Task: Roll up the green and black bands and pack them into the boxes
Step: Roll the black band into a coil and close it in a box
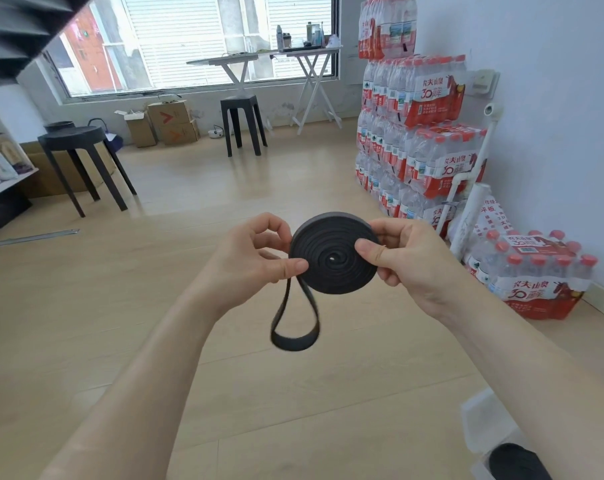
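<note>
Between both hands, held up over the wooden floor (120, 306): one black band (333, 258), wound flat into a tight spiral disc. Left hand (255, 254) pinches the disc's left edge between thumb and fingers; right hand (408, 258) grips the right edge, thumb pressed on the face. Unwound remainder: one loose loop (293, 323) hanging below the disc, clear of the floor. Lower right corner of view: one pale translucent box (484, 420), with a dark roll (517, 462) lying in or just beside it — probably a band already packed, though the frame edge cuts it off. Green band: none in view. Status, by judgement: rolling of this band nearly complete — last loop to wind in, then boxing; the green band's state cannot be told.
</note>
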